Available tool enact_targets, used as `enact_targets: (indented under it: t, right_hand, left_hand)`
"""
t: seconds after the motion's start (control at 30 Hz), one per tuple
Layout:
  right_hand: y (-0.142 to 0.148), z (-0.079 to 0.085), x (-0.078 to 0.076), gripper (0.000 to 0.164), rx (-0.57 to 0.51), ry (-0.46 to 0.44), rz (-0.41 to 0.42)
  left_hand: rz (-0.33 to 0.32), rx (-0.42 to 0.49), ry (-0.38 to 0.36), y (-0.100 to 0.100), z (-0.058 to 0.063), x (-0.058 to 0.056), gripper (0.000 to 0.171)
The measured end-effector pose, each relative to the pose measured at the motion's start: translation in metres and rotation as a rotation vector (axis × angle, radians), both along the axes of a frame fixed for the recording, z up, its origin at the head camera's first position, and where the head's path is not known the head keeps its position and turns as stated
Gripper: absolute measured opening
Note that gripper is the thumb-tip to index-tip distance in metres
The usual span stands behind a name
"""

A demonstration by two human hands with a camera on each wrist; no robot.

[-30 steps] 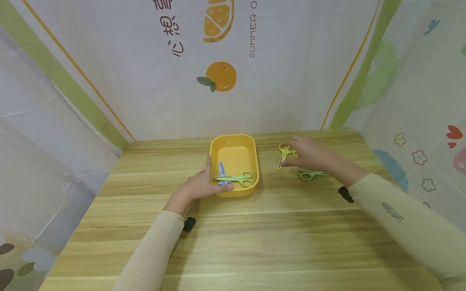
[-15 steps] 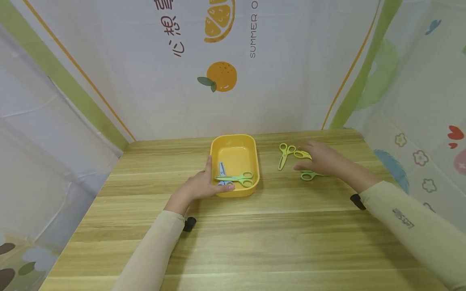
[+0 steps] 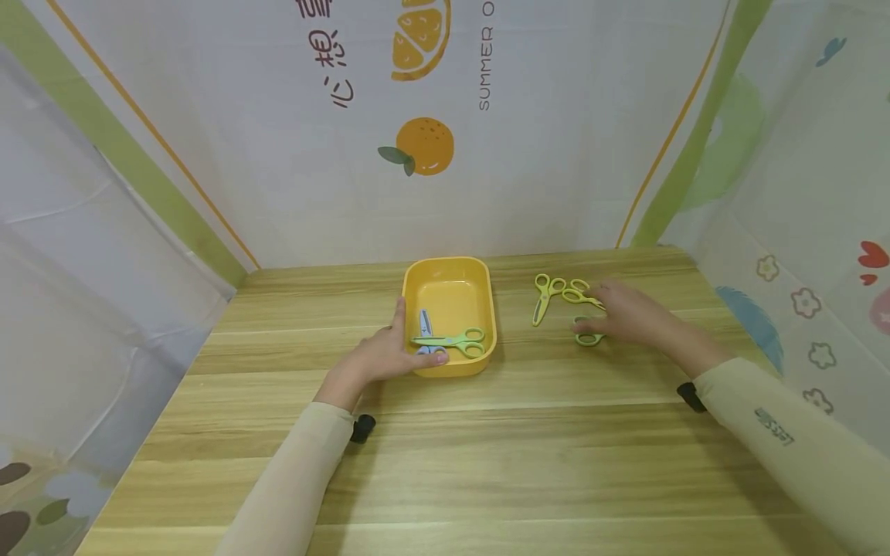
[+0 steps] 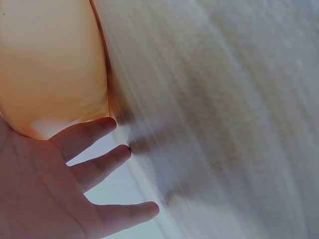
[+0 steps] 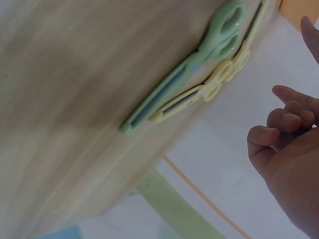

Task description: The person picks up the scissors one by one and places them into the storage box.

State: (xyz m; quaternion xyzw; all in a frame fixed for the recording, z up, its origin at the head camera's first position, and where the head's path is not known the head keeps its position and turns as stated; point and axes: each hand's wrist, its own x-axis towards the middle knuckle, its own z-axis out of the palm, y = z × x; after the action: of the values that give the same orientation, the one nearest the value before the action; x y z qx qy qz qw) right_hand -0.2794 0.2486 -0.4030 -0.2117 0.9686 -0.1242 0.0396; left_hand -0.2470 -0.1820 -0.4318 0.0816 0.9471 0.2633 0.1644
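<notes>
While the L hand stays put on the yellow tray, the R hand is further right than 1 sec ago: then at the first yellow scissors, now over the loose green scissors. First yellow pair & second yellow scissors both show more fully now; tray contents same as before.

Count: 1 tray, 5 scissors tot. In tray 2: blue scissors w/ tray green scissors lying across. On table 3: 2 yellow, 1 green.

Loose green pair is below R hand, handles showing by the thumb in head view, blades hidden there; R wrist cam shows blades too, fingers apart from them. Yellow pairs just beside, farther from person.

R grip: released, nothing held; forefinger extended, other fingers loosely bent. L grip: not clenched, fingers straight vs. tray's outside, thumb over near rim.
</notes>
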Motion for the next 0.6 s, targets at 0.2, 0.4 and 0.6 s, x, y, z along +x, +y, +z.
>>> enact_targets:
  t: [0.2, 0.4, 0.6]
  right_hand:
    - [0.003, -0.009, 0.001, 0.084, 0.002, -0.046, -0.036]
    - [0.007, -0.019, 0.002, 0.09, 0.008, -0.088, -0.047]
    - [0.012, -0.032, 0.0, 0.091, 0.02, -0.06, -0.025]
  left_hand:
    - [0.0, -0.006, -0.001, 0.0, 0.001, 0.0, 0.15]
    - [0.002, -0.007, -0.006, 0.0, 0.001, 0.0, 0.15]
    - [0.003, -0.008, -0.001, 0.0, 0.001, 0.0, 0.151]
